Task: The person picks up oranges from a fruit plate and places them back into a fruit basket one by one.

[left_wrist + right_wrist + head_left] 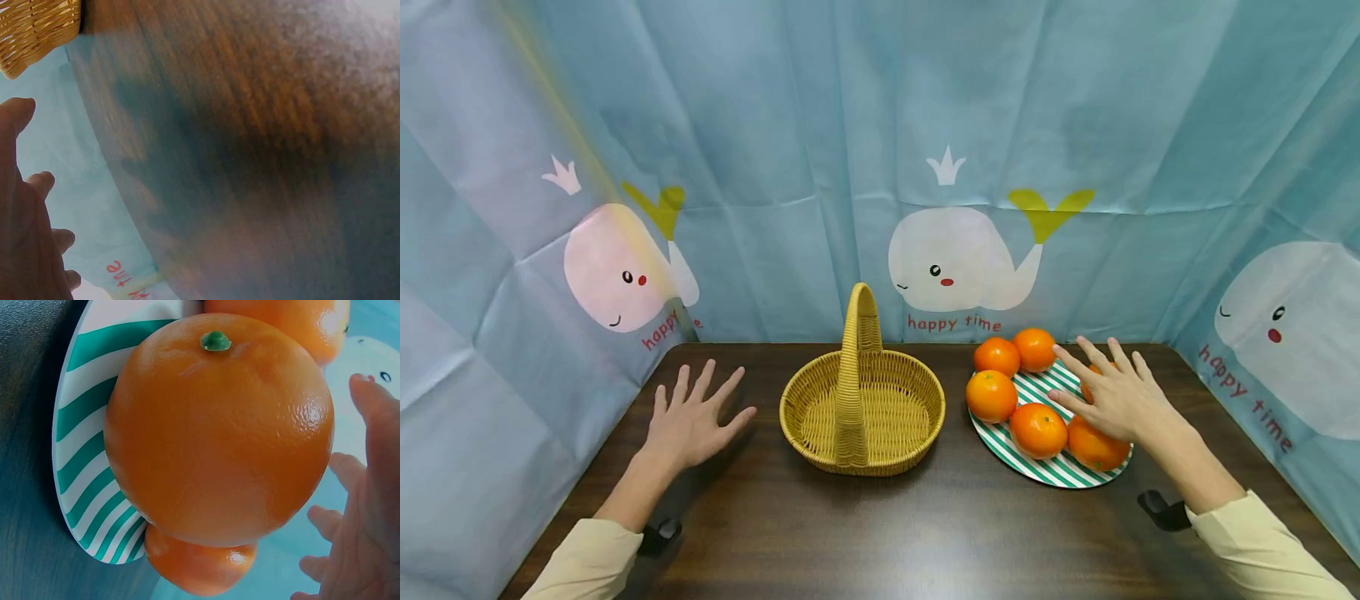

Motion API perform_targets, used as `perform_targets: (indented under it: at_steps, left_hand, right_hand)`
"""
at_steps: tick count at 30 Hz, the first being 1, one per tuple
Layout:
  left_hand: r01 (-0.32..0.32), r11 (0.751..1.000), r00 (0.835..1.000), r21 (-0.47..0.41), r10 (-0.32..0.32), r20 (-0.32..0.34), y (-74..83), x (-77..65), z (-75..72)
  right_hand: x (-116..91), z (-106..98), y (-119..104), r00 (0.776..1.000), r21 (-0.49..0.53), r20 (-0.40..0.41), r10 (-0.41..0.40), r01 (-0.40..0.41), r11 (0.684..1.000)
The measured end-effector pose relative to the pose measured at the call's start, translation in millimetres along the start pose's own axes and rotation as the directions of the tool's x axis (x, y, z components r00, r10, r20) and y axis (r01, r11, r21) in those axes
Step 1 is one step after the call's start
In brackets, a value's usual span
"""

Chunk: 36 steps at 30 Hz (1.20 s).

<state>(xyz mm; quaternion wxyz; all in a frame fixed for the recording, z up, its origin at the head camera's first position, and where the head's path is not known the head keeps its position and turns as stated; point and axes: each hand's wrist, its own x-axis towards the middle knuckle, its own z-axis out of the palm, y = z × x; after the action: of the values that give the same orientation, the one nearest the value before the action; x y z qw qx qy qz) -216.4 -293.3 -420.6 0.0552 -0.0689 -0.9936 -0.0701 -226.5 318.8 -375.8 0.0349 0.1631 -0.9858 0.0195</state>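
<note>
My left hand [688,421] hovers over the left part of the table with its fingers spread, holding nothing. In the left wrist view its fingers [42,182] stretch toward the curtain, with a corner of the wicker basket [40,31] at the top left. My right hand [1112,400], fingers spread, is above the right side of a green-and-white striped plate [1060,477] and partly hides an orange [1093,446] beneath it. Several more oranges [992,397] lie around the plate. A large orange [219,437] with a green stem fills the right wrist view beside my right hand [369,519].
Between the hands stands a yellow wicker basket [898,408] with a tall arched handle [850,375] and nothing inside. The dark wood table [850,542] ends at a light blue curtain [760,250] printed with whales, which also hangs along both sides.
</note>
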Motion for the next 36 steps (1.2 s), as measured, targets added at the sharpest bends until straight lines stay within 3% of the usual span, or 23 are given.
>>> perform_targets:
  at_steps: [8, 10, 12, 14, 17, 20, 23, 25, 27, 30, 36]
  left_hand:
    - [-0.021, 0.999, 1.0, -0.025, 0.021, 0.004, -1.9, 0.5, -2.5]
    - [-0.054, 0.996, 0.999, -0.074, 0.054, 0.005, -3.1, 0.9, -1.5]
    - [-0.093, 0.978, 0.996, -0.188, 0.095, 0.001, -4.0, 1.6, -0.6]
    - [-0.141, 0.932, 0.99, -0.335, 0.141, -0.024, -3.5, 2.4, 0.7]
    - [-0.199, 0.81, 0.979, -0.552, 0.194, -0.068, -0.3, 3.5, 3.7]
    - [-0.243, 0.708, 0.966, -0.663, 0.239, -0.098, 5.5, 4.4, 8.0]
    - [-0.263, 0.637, 0.955, -0.725, 0.276, -0.103, 11.6, 5.2, 11.5]
    - [-0.265, 0.606, 0.951, -0.75, 0.295, -0.098, 15.5, 6.0, 13.6]
    - [-0.269, 0.58, 0.946, -0.769, 0.31, -0.097, 19.2, 7.5, 15.9]
    - [-0.271, 0.57, 0.944, -0.775, 0.314, -0.099, 24.1, 10.0, 19.1]
    - [-0.26, 0.562, 0.949, -0.785, 0.299, -0.101, 30.1, 13.0, 22.6]
  right_hand:
    - [0, -5, -3, 1.0, 0.017, 0.006, -0.007, 0.007, 1.0]
    - [-1, -6, -2, 1.0, 0.042, 0.009, -0.012, 0.012, 0.999]
    - [-2, -7, 0, 1.0, 0.083, 0.001, -0.022, 0.021, 0.996]
    - [-3, -9, 3, 0.999, 0.13, -0.031, -0.037, 0.04, 0.991]
    - [-6, -10, 9, 0.991, 0.223, -0.117, -0.065, 0.09, 0.971]
    - [-11, -10, 15, 0.963, 0.285, -0.252, -0.09, 0.163, 0.944]
    - [-17, -10, 24, 0.92, 0.292, -0.376, -0.113, 0.233, 0.928]
    - [-21, -11, 30, 0.903, 0.315, -0.414, -0.11, 0.256, 0.914]
    - [-25, -12, 36, 0.906, 0.371, -0.413, -0.086, 0.254, 0.893]
    - [-30, -11, 44, 0.929, 0.48, -0.368, -0.039, 0.226, 0.848]
    - [-41, -5, 60, 0.952, 0.581, -0.304, 0.038, 0.154, 0.799]
